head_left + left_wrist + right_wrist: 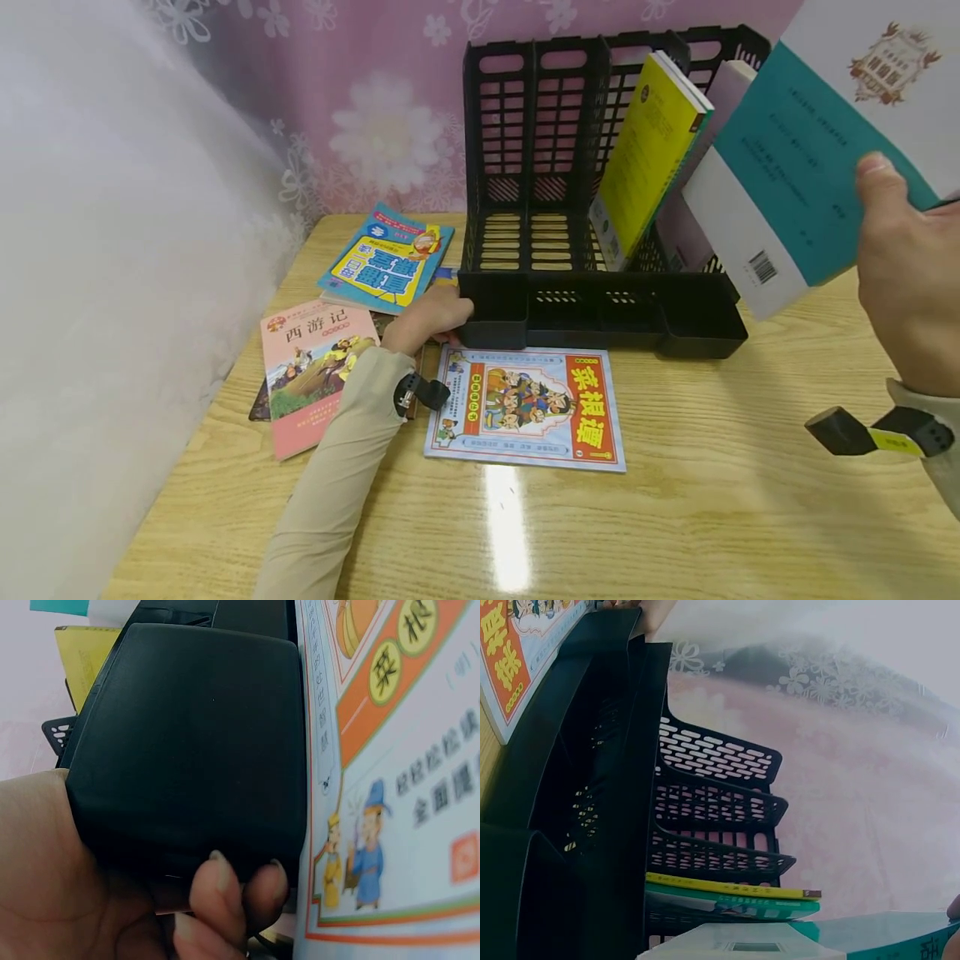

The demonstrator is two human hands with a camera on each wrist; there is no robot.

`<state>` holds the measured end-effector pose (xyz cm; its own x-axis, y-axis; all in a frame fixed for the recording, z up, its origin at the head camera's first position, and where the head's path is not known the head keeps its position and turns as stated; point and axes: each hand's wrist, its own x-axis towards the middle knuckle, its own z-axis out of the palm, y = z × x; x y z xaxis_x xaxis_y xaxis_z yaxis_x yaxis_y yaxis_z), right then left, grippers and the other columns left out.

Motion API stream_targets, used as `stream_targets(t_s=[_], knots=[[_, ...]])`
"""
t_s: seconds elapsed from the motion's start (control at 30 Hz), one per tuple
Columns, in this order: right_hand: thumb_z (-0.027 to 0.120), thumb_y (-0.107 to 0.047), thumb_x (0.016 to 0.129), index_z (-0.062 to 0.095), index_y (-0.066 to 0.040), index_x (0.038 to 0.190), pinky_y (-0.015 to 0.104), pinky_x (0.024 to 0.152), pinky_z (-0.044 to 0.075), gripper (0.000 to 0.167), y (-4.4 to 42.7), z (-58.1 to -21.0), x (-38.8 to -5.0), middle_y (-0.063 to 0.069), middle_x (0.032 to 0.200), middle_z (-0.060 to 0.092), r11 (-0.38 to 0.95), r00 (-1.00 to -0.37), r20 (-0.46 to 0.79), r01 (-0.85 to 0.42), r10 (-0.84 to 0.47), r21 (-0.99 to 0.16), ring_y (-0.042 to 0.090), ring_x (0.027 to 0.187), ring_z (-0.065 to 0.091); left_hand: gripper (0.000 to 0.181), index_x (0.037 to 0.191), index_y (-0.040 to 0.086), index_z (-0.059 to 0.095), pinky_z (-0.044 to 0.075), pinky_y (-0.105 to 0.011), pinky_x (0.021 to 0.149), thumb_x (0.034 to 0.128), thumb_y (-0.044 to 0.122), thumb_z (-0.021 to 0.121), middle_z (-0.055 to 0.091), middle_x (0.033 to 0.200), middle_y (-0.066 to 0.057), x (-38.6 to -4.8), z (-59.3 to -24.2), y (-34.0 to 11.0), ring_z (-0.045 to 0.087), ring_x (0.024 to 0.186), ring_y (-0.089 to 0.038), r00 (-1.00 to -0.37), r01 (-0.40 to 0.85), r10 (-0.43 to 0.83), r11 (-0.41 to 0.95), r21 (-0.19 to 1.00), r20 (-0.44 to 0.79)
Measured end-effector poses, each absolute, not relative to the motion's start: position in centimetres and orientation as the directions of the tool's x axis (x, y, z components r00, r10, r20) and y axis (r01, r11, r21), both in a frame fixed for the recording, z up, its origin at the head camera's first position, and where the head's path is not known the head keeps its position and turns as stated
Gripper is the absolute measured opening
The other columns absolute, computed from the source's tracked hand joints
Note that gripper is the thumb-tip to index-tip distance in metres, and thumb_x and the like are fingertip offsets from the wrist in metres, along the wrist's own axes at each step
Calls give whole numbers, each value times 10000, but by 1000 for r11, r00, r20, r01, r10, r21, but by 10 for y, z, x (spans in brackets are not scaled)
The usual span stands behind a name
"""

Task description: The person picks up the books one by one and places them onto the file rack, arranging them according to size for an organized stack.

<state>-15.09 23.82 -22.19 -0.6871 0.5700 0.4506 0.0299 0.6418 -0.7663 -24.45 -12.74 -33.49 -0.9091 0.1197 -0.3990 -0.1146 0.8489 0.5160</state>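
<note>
Book in teal and white (795, 167) held up at the right end of a black plastic mesh rack (495, 323)

A person works at a light wood-grain table (637, 517) with both bare hands busy. At the right edge of the frame, the right hand (903, 279) grips the book, thumb on the teal band. The book fills the upper right, well tilted, its barcode corner lowest and overlapping the rack's right front end; whether the two touch, I cannot tell.

Near the centre, the left hand (429, 318) holds the rack's left front corner, and the left wrist view shows its fingers curled against the black wall.

Inside the rack, right of centre, a glossy yellow book (651, 158) leans to the right, with a pale purple book (678, 229) beyond it. Flat on the table, a light-blue booklet with cartoon figures (525, 408) lies just in front of the rack. Towards the left are a pink illustrated book (315, 375) and, above it, a bright blue-and-yellow booklet (386, 258).

The step in hand looks like shelving the teal book while the rack is steadied. To my eye, the next move calls for turning it more upright and lowering its bottom edge into the right end, without knocking its leaning neighbours.
</note>
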Motion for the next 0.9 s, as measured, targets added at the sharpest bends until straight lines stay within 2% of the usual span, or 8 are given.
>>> stream_targets(t_s=[0.1,0.27,0.4,0.47,0.6,0.7,0.77,0.9], knots=[[494,-435,961,385,-372,1417,225,1084,280,473,236,-221,-154,-135,1398,474,638,-693,449,21,564,-769,-32,1214,454,496,1327,-63,467,503,-273,564,921,216,414,654,689,-92,-244,-336,-128,609,542,-169,-913,-104,123,852,513,-390],[471,-377,979,324,-313,1453,266,1105,251,500,227,-215,-160,-97,1461,400,627,-716,459,-38,526,-778,26,1320,384,489,1317,-70,473,502,-274,562,919,210,421,655,701,-101,-244,-336,-128,608,541,-169,-918,-101,123,847,522,-378],[461,-402,978,311,-300,1453,233,1107,236,508,223,-210,-166,-100,1449,393,626,-712,444,-9,544,-780,11,1314,362,475,1298,-75,485,498,-267,554,921,208,428,657,720,-108,-244,-336,-128,616,550,-169,-919,-113,113,843,526,-379],[452,-381,986,291,-291,1458,245,1112,222,506,224,-209,-171,-106,1458,377,609,-725,442,-40,528,-792,16,1328,344,471,1293,-74,487,494,-264,546,921,208,429,656,717,-108,-243,-336,-128,615,547,-169,-920,-115,109,843,525,-376],[429,-282,1009,238,-201,1466,245,1127,180,502,229,-214,-187,-78,1460,346,615,-724,548,-218,419,-758,53,1354,310,488,1316,-70,473,482,-261,534,921,210,417,654,689,-99,-243,-337,-128,603,532,-166,-923,-101,116,846,523,-366],[434,-211,1011,243,-124,1441,207,1122,166,479,234,-219,-200,-71,1423,361,631,-687,644,-343,337,-696,59,1337,313,476,1293,-71,492,471,-257,524,919,211,411,651,665,-89,-243,-338,-128,593,519,-161,-926,-86,125,851,519,-357],[441,-197,1007,246,-88,1433,198,1111,174,481,236,-221,-206,-71,1407,368,645,-661,680,-376,317,-666,49,1323,318,458,1267,-71,508,466,-258,519,919,210,409,649,656,-87,-243,-339,-128,586,512,-163,-928,-77,129,852,518,-350],[456,-196,1000,249,-69,1428,192,1088,207,492,235,-223,-214,-71,1381,388,616,-646,679,-389,347,-685,40,1294,336,412,1199,-65,540,459,-263,523,921,209,407,645,656,-89,-242,-339,-128,578,516,-173,-928,-77,128,853,517,-350]])
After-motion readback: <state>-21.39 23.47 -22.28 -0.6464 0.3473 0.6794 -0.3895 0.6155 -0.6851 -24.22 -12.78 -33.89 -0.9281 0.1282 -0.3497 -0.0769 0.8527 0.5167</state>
